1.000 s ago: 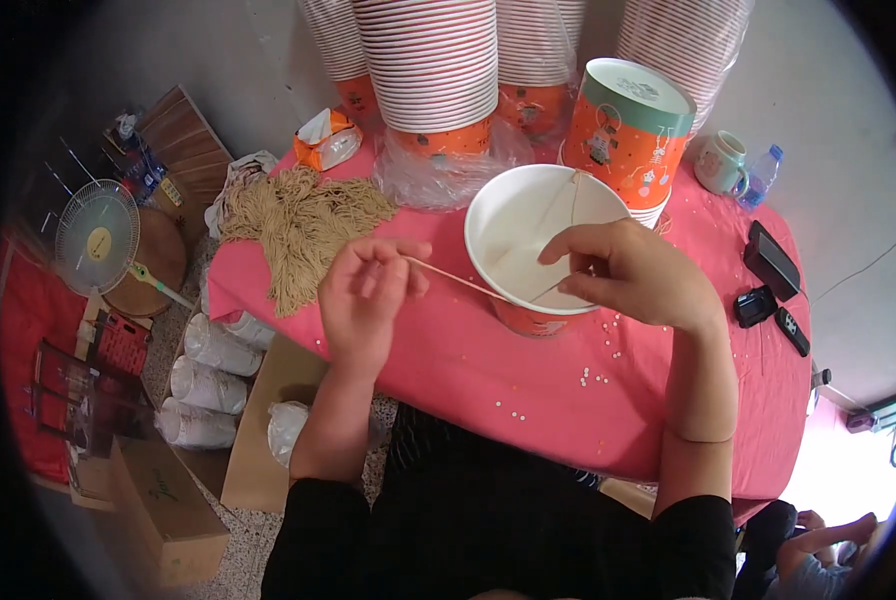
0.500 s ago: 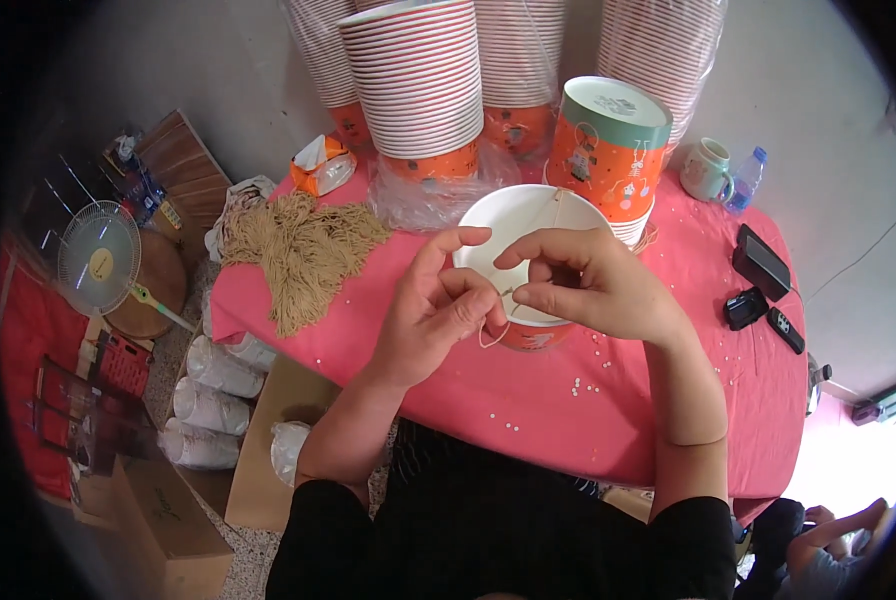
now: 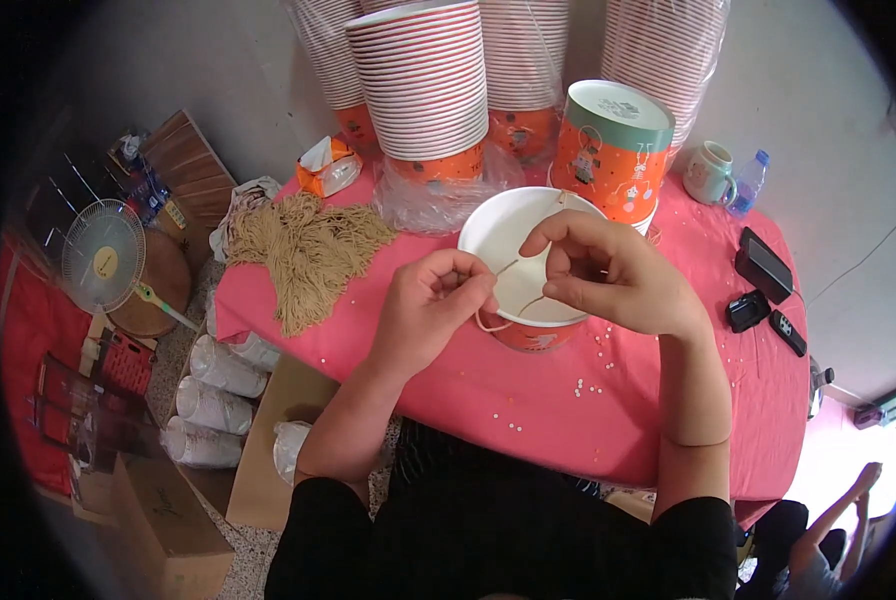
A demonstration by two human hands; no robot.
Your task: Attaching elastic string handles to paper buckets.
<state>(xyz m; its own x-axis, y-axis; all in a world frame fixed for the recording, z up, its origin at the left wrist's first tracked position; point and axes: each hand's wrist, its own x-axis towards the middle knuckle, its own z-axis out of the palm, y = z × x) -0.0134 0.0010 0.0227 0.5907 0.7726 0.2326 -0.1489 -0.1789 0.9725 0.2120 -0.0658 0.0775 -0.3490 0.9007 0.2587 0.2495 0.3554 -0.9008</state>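
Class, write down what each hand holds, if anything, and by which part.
The left hand pinches a thin cord near one end, which pokes past the fingers. Whether the right hand grips the cord cannot be told.

Soft, even light on table (image 3: 558, 430); left side dim.
White glare (image 3: 826, 455) blows out lower right. Fisheye bends straight edges; corners black; fine detail soft.

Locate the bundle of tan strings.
In the head view, the tan strings lie at the pink tablecloth's left end, just in front of the orange packet.
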